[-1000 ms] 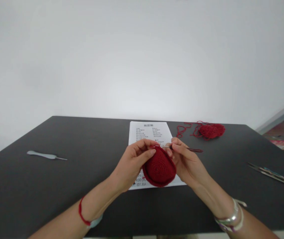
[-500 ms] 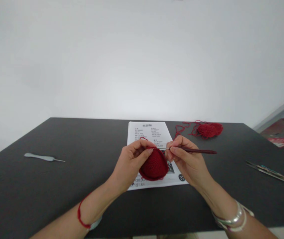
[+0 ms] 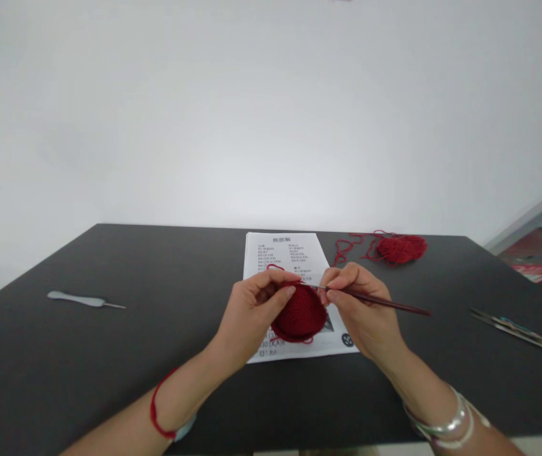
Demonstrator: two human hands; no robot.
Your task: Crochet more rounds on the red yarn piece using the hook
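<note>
We have the round red crochet piece [image 3: 302, 313] just above the lower half of the printed paper [image 3: 264, 239]; our left hand [image 3: 246, 310] has its rim clamped between thumb and fingers, probably so that the edge stays taut and within the hook's reach; our right hand [image 3: 368, 320] pinches the dark-handled hook [image 3: 394, 304] near its metal end, thumb against fingers, a hold that seems meant for fine control, with the tip at the piece's upper edge; whether the tip sits inside a stitch we cannot tell

The red yarn ball [image 3: 401, 248] lies right of the paper's top, its loose strands [image 3: 345, 249] spread between the two, likely to give slack; the paper lies under our hands, perhaps so its rows can be read at a glance; the grey-handled hook [image 3: 78, 299] lies well left of the paper and a slim metal tool [image 3: 513, 328] well right of it, both seemingly set aside to leave us elbow room
</note>
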